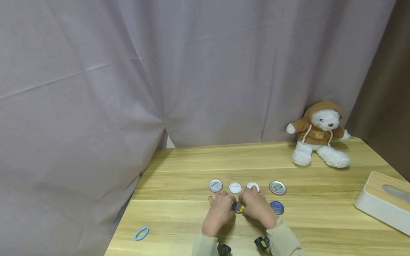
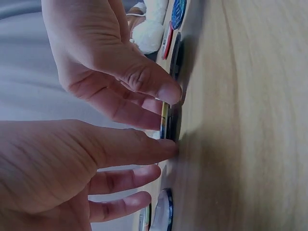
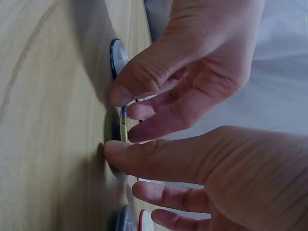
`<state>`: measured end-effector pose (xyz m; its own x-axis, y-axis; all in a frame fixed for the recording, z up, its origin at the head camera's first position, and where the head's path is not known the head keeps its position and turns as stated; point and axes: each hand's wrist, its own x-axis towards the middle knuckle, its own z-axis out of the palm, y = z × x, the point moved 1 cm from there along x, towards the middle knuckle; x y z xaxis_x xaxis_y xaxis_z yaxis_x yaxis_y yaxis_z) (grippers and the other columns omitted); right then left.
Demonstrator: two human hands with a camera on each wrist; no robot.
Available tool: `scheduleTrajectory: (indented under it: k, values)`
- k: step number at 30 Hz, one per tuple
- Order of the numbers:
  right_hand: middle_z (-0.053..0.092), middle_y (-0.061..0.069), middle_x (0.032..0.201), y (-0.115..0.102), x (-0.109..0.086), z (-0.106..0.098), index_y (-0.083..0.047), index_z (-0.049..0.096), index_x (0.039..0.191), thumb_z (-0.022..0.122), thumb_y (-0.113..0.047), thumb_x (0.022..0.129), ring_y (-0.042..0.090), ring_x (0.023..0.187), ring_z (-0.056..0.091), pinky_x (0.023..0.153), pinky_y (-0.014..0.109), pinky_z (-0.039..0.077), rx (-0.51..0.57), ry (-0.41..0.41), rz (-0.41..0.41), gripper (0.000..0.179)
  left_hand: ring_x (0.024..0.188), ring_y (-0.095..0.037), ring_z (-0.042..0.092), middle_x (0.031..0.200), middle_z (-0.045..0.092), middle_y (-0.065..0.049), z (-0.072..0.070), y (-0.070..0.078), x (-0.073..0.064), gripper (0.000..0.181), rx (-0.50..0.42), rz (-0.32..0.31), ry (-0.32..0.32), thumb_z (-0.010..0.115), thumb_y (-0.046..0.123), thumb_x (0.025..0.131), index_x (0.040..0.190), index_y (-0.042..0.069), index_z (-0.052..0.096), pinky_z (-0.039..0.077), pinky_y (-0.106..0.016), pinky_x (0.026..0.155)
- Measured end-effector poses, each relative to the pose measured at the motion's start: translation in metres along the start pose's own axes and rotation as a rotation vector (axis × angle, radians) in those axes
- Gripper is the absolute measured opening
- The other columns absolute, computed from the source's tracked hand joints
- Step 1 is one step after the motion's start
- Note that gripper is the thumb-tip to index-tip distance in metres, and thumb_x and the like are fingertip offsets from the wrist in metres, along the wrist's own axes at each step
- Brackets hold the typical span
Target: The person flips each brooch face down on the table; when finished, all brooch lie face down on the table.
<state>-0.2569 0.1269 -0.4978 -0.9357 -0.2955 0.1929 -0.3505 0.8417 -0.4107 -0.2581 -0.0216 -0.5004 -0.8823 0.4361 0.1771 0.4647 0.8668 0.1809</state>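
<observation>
My left hand [image 1: 219,211] and right hand [image 1: 256,205] meet over the table around a small blue and yellow button badge [image 1: 238,207]. Thumbs and fingers of both hands pinch it at opposite edges. From the side, the left wrist view shows its thin rim [image 2: 164,118] close above the wood; whether it touches is unclear. Beyond the fingers lie a silver-backed badge [image 1: 215,185], a white-backed badge [image 1: 235,187] and another white-backed badge [image 1: 253,186], partly covered by the right hand. A blue badge [image 1: 277,207] lies right of the right hand. Beside the left hand is a blue-rimmed badge [image 2: 166,209].
A larger silver-backed badge [image 1: 277,187] lies at the row's right end. Farther back sits a white teddy bear [image 1: 320,137] in a brown hoodie. A tissue box [image 1: 384,204] stands at the right edge. A blue ring-shaped band [image 1: 141,233] lies at front left.
</observation>
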Motion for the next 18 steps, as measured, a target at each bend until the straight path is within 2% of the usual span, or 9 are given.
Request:
scheduleTrajectory:
  k: [6, 10, 15, 18]
  values:
    - [0.056, -0.003, 0.073, -0.003, 0.002, -0.006, -0.016, 0.067, 0.065, 0.085, 0.001, 0.056, 0.025, 0.077, 0.047, 0.081, 0.059, 0.038, 0.016, -0.017, -0.011, 0.026, 0.094, -0.032, 0.060, 0.084, 0.065, -0.001, -0.003, -0.003, -0.001, 0.011, -0.052, 0.009, 0.003, 0.083, 0.011, 0.074, 0.081, 0.017, 0.077, 0.043, -0.067, 0.082]
    - [0.064, -0.003, 0.076, -0.004, 0.003, -0.010, -0.016, 0.073, 0.069, 0.083, 0.002, 0.060, 0.025, 0.078, 0.053, 0.087, 0.067, 0.037, 0.024, -0.047, -0.013, 0.023, 0.097, -0.033, 0.061, 0.089, 0.069, 0.000, -0.005, -0.004, -0.001, 0.007, -0.076, 0.005, -0.027, 0.082, 0.015, 0.079, 0.085, 0.019, 0.080, 0.041, -0.070, 0.086]
    - [0.068, -0.004, 0.077, -0.005, 0.003, -0.014, -0.017, 0.075, 0.072, 0.079, 0.001, 0.064, 0.023, 0.076, 0.056, 0.085, 0.063, 0.038, 0.015, -0.052, -0.035, 0.020, 0.096, -0.033, 0.063, 0.087, 0.071, 0.000, -0.008, -0.005, -0.002, 0.005, -0.080, 0.023, -0.023, 0.080, 0.016, 0.084, 0.083, 0.021, 0.081, 0.041, -0.070, 0.086]
    - [0.068, -0.005, 0.074, -0.006, 0.002, -0.017, -0.018, 0.075, 0.070, 0.078, 0.001, 0.066, 0.020, 0.072, 0.055, 0.080, 0.059, 0.040, 0.005, -0.027, -0.071, 0.019, 0.094, -0.031, 0.065, 0.081, 0.072, 0.003, -0.011, -0.006, -0.002, 0.012, -0.079, 0.043, -0.010, 0.077, 0.013, 0.086, 0.077, 0.021, 0.079, 0.040, -0.072, 0.087]
